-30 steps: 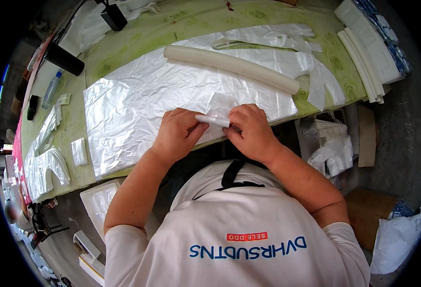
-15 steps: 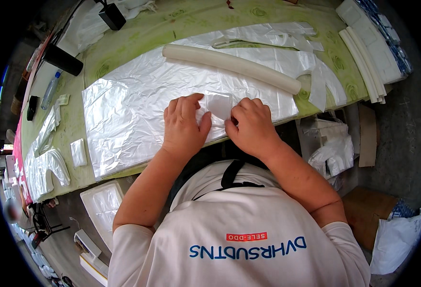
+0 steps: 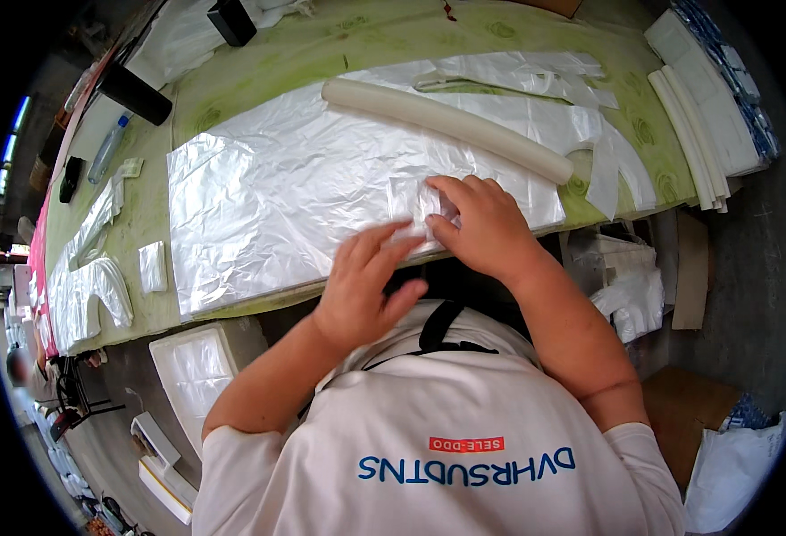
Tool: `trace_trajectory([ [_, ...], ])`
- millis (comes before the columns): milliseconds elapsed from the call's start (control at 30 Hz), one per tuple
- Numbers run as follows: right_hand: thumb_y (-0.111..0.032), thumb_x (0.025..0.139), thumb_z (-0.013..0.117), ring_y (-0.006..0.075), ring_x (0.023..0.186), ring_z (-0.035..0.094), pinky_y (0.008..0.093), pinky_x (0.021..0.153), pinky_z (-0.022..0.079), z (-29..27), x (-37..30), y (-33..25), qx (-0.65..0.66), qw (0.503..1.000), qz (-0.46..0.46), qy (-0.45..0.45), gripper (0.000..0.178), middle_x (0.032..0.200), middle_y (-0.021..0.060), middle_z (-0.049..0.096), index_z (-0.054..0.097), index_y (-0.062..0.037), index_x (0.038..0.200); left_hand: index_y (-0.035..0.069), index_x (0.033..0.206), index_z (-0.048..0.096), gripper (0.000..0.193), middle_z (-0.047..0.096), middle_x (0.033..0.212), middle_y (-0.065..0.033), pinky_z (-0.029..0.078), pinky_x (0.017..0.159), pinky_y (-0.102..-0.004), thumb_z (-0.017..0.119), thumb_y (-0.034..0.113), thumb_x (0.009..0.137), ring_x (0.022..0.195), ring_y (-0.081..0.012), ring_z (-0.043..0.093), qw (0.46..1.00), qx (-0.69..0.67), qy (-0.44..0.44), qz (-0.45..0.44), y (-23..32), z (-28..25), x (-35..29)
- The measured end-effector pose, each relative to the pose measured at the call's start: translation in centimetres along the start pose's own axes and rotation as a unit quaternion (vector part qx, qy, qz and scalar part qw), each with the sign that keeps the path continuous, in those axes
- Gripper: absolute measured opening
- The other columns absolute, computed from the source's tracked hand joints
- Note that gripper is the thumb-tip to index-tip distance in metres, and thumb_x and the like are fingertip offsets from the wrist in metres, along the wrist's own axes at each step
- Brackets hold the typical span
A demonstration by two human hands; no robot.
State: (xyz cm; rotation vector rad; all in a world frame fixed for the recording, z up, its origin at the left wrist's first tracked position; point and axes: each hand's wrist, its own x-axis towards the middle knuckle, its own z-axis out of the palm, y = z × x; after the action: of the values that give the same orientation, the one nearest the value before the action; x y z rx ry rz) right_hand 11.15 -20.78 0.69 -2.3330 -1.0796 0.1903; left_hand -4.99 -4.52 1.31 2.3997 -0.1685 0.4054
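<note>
A small folded piece of thin clear plastic (image 3: 404, 195) lies near the table's front edge, on top of wide layers of crinkled plastic film (image 3: 259, 192). My right hand (image 3: 487, 225) pinches the right side of the folded piece between thumb and fingers. My left hand (image 3: 364, 288) is held just off the front edge with its fingers apart and nothing in it, slightly blurred. Beyond the hands, a long off-white tube (image 3: 447, 128) rests slantwise across the film. Cut film shaped like a sleeve (image 3: 625, 165) extends to the right.
On the left of the green patterned table (image 3: 201, 107) lie a small folded plastic packet (image 3: 153, 267) and more cut film (image 3: 98, 281). A bottle (image 3: 109, 150) and a black cylinder (image 3: 136, 95) stand behind them. White tubes (image 3: 689, 143) lie at the right; a plastic-filled box (image 3: 198, 368) sits below.
My left hand has let go of the plastic and drawn back toward me, its fingers spreading. My right hand has shifted slightly left and up over the folded piece. The view has shifted slightly.
</note>
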Motion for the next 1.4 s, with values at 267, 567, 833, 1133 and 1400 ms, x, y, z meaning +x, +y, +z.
trace_trajectory([
  [267, -0.032, 0.081, 0.072, 0.0339, 0.104, 0.06, 0.0463, 0.091, 0.048, -1.1, -1.7, -2.8, -0.072, 0.993, -0.047, -0.079, 0.038, 0.109, 0.0133, 0.064, 0.07, -0.0167, 0.117, 0.009, 0.135, 0.048, 0.035, 0.056, 0.134, -0.009, 0.048, 0.099, -0.0389, 0.053, 0.03, 0.107, 0.118, -0.0207, 0.058, 0.606, -0.623, 0.017, -0.494, 0.3, 3.7, -5.0],
  [567, -0.002, 0.091, 0.067, 0.009, 0.081, 0.056, 0.0238, 0.073, 0.049, 3.2, -5.7, -4.0, 0.425, 0.898, 0.101, -0.041, 0.03, 0.095, 0.0015, 0.061, 0.06, -0.0042, 0.12, 0.006, 0.137, 0.053, 0.034, 0.064, 0.122, -0.0065, 0.05, 0.099, -0.0343, 0.051, 0.013, 0.105, 0.114, -0.0162, 0.06, 0.687, -0.592, 0.043, -0.42, 2.4, 3.9, -4.8],
  [833, 0.002, 0.092, 0.066, 0.0074, 0.09, 0.058, 0.0229, 0.08, 0.05, 4.2, -4.2, -7.1, 0.478, 0.876, 0.06, -0.012, 0.029, 0.101, 0.0019, 0.063, 0.056, -0.0044, 0.118, 0.009, 0.137, 0.044, 0.048, 0.046, 0.139, -0.0091, 0.05, 0.093, -0.0277, 0.06, -0.008, 0.095, 0.113, -0.0139, 0.058, 0.756, -0.549, 0.188, -0.302, 1.2, 1.9, -7.9],
  [1133, 0.005, 0.091, 0.064, 0.0094, 0.093, 0.059, 0.0242, 0.083, 0.049, 4.1, -0.9, -10.1, 0.567, 0.807, 0.097, -0.132, 0.041, 0.1, 0.0051, 0.063, 0.052, -0.0008, 0.13, 0.011, 0.132, 0.055, 0.054, 0.026, 0.163, -0.0162, 0.051, 0.089, -0.0257, 0.059, -0.018, 0.088, 0.113, -0.0097, 0.059, 0.894, -0.321, 0.285, -0.132, -1.1, 0.4, -10.3],
  [1400, 0.008, 0.088, 0.066, 0.0108, 0.101, 0.057, 0.0267, 0.092, 0.051, 4.7, -0.3, -11.0, 0.6, 0.789, 0.111, -0.067, 0.041, 0.109, 0.0055, 0.06, 0.055, -0.0018, 0.126, 0.005, 0.117, 0.064, 0.033, 0.041, 0.156, -0.0155, 0.05, 0.091, -0.0273, 0.058, -0.016, 0.092, 0.113, -0.0106, 0.059, 0.834, -0.431, 0.28, -0.203, -1.0, -1.1, -10.5],
])
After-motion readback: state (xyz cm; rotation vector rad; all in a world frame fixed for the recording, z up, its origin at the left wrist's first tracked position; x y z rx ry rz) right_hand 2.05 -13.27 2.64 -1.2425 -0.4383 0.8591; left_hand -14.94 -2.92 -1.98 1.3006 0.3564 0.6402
